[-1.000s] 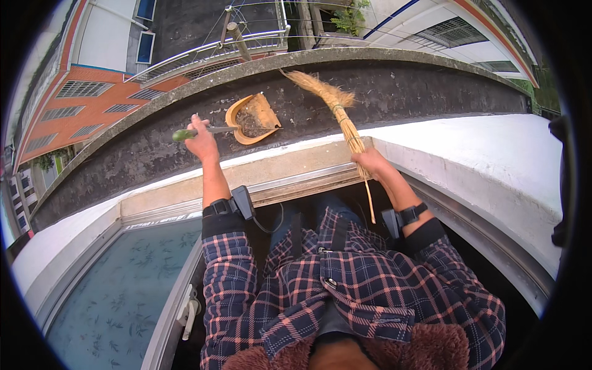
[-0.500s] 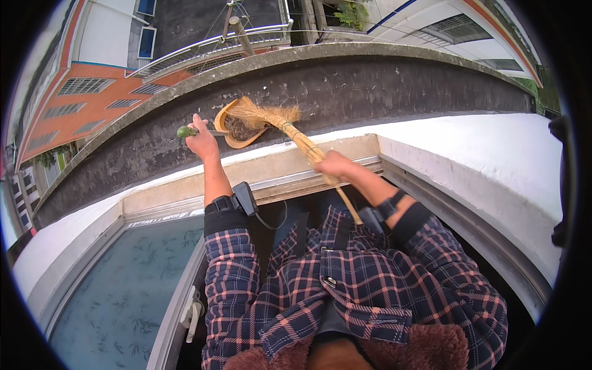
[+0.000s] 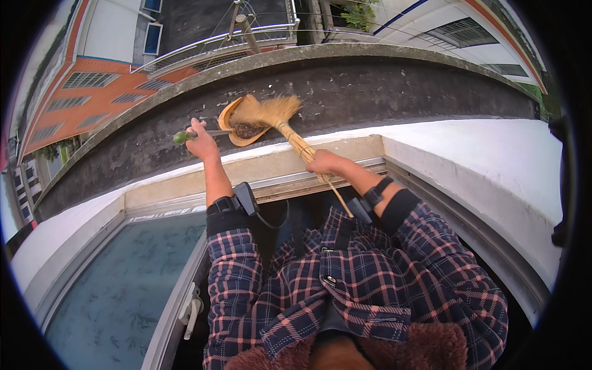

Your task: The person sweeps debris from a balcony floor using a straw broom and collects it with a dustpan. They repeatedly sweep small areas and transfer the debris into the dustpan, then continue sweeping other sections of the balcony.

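My left hand is closed round the handle of a dustpan, whose green grip end sticks out on its left side. The yellow dustpan rests on the dark ledge outside the window, with dark debris in its pan. In my right hand is a straw broom, gripped low on its bound stalk. The broom's bristles fan out over the dustpan's right part and the ledge beside it, slightly blurred. Its thin stick end points down toward my jacket.
A low dark parapet with a rough grey top bounds the ledge on the far side, with buildings beyond it. The window sill and metal track lie under my forearms. A frosted window pane with a white handle stands at left.
The broom has swung: its bristles now spread further right and across the dustpan's edge, and my right hand has shifted slightly left. My left hand and the dustpan stay nearly in place.
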{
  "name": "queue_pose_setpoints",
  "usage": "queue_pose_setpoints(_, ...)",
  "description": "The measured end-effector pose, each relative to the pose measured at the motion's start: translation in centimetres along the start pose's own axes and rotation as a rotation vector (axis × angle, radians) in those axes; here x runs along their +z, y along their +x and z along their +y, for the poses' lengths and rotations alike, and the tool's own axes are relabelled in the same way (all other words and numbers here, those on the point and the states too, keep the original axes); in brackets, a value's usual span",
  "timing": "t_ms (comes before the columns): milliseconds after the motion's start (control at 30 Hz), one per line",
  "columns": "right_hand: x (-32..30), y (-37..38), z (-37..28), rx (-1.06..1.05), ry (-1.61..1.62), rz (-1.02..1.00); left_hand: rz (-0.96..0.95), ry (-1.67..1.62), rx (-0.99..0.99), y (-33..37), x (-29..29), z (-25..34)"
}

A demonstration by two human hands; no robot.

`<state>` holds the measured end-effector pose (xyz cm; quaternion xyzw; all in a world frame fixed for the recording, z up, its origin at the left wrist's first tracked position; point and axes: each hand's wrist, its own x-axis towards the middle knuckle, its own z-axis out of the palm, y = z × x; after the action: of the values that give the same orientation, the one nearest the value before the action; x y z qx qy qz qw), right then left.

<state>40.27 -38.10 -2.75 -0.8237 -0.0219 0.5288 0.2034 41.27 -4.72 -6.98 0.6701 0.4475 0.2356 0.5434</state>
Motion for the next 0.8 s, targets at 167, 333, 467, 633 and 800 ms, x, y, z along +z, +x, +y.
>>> queue_pose_setpoints(167, -3.3, -7.1, 2.7, 0.121, 0.466, 0.023, 0.017, -0.036, -0.083, -0.3, 0.2, -1.8)
queue_pose_setpoints(333, -3.3, -10.7, 5.4, 0.257, 0.777, 0.241, 0.019, -0.073, -0.084, 0.5, -0.5, -2.3)
queue_pose_setpoints(467, -4.4, -8.6, 8.5, 0.398, 0.86, 0.528, -0.086, 0.034, -0.057, 1.2, -0.7, -1.8)
queue_pose_setpoints(633, -6.6, -3.4, 10.8, 0.348, 1.339, 0.936, -0.108, -0.023, -0.089, 0.8, -0.3, -1.0)
queue_pose_setpoints(800, -12.0, 1.5, 11.8, 0.132, 1.788, 1.198, -0.111, -0.069, -0.167, 0.2, 0.1, 0.9)
